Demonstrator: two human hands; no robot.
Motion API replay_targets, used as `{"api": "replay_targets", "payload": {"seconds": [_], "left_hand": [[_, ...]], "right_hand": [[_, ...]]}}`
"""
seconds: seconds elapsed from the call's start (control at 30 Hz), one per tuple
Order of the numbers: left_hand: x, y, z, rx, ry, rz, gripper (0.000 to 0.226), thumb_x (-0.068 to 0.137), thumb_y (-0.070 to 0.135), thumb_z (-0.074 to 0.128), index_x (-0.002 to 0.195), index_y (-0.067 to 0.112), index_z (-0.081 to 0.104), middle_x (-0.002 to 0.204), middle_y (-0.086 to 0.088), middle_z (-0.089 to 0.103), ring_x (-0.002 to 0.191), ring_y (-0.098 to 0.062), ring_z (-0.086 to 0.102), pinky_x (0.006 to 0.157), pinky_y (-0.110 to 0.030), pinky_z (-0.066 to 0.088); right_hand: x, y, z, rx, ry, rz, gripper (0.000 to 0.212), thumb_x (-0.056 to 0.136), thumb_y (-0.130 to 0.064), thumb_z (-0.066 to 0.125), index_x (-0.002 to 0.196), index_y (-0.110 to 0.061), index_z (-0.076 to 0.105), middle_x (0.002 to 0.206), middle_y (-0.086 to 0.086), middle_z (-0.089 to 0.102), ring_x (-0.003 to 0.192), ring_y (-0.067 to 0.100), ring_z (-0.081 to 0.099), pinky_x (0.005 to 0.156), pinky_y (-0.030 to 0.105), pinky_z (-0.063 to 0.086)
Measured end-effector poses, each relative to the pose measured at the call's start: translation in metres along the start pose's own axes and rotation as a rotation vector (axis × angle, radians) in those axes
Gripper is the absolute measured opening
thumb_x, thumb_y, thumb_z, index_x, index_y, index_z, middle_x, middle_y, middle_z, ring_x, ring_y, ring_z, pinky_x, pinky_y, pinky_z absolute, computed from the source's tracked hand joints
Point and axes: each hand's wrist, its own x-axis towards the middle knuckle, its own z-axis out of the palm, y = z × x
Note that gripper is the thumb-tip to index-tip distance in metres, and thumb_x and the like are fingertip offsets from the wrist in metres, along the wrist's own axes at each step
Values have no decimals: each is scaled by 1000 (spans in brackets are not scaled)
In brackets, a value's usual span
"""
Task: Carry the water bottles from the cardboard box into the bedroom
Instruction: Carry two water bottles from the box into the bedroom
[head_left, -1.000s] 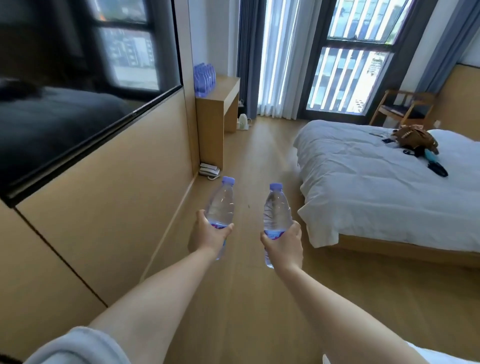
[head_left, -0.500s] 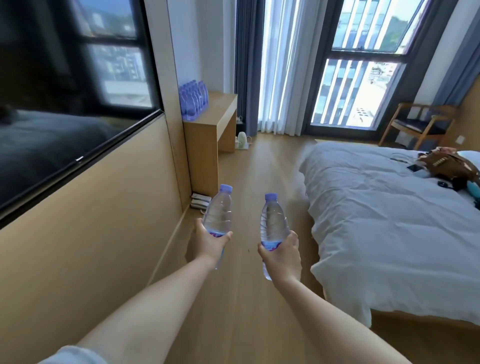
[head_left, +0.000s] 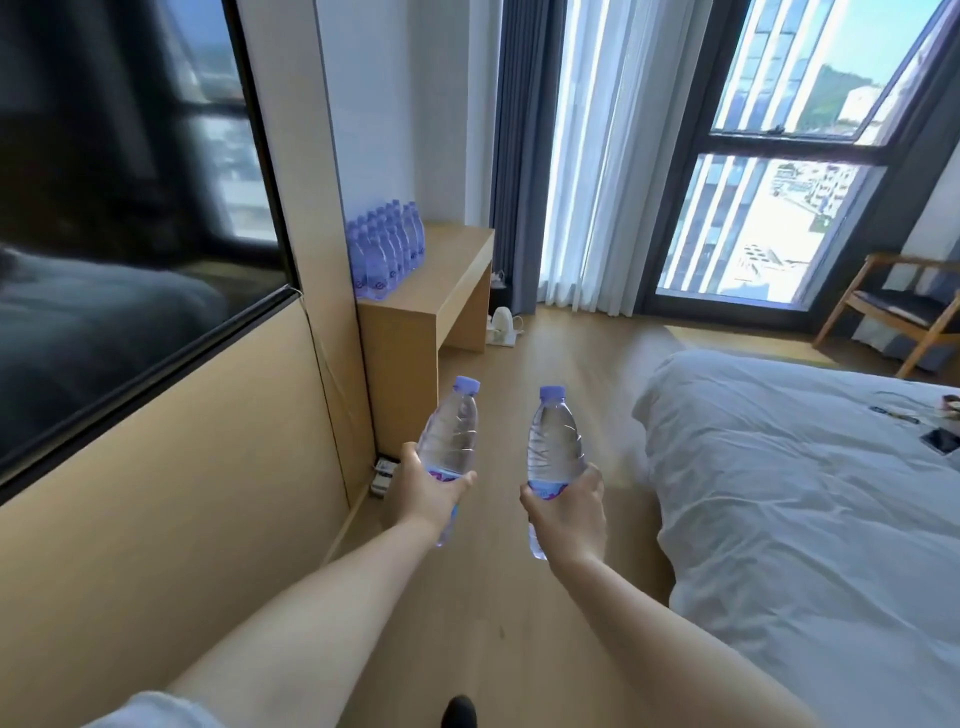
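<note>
My left hand (head_left: 423, 491) grips a clear water bottle (head_left: 451, 436) with a purple cap, held upright and tilted slightly right. My right hand (head_left: 569, 512) grips a second water bottle (head_left: 553, 447) of the same kind, upright. Both are held out in front of me over the wooden floor, about a hand's width apart. Several more purple-capped bottles (head_left: 387, 252) stand in a tight group at the near left corner of a wooden desk (head_left: 447, 280) ahead on the left. The cardboard box is not in view.
A wood-panelled wall with a dark glass pane (head_left: 130, 218) runs along my left. A bed with a white duvet (head_left: 810, 499) fills the right. A white appliance (head_left: 503, 325) sits on the floor past the desk. A wooden chair (head_left: 893, 312) stands by the window.
I have walked forward along the wall. The desk with its bottles is closer and larger, and the bed has slid to the right. Both hands keep their bottles.
</note>
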Motion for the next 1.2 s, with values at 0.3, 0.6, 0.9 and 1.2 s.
{"api": "replay_targets", "payload": {"seconds": [0.3,0.6,0.9,1.2], "left_hand": [[246,81,80,53,69,38,57,74,39,79,110,13,43,105,-7,62,85,-25,59,63,-27,41],[422,150,179,108,11,67,62,74,43,79,113,14,40,102,-4,56,83,-23,56,70,-29,47],[620,226,294,108,88,14,58,75,50,74,103,20,34,95,-1,56,80,-22,56,60,-28,40],[793,276,333,69,168,-54,64,70,53,76,107,24,32,87,8,53,79,-21,57,66,-29,41]], "right_hand": [[239,-67,71,30,16,-23,69,77,-34,70,132,-11,35,123,4,51,103,29,58,85,42,51],[455,-99,108,134,93,-13,73,75,-35,74,133,-13,37,120,2,55,91,25,59,72,30,41],[715,-124,140,191,25,-56,67,72,-35,77,124,-13,41,82,-12,51,74,18,60,59,29,40],[887,-174,196,248,-139,-139,66,71,-33,77,125,-17,43,103,-1,60,84,19,64,72,35,52]]}}
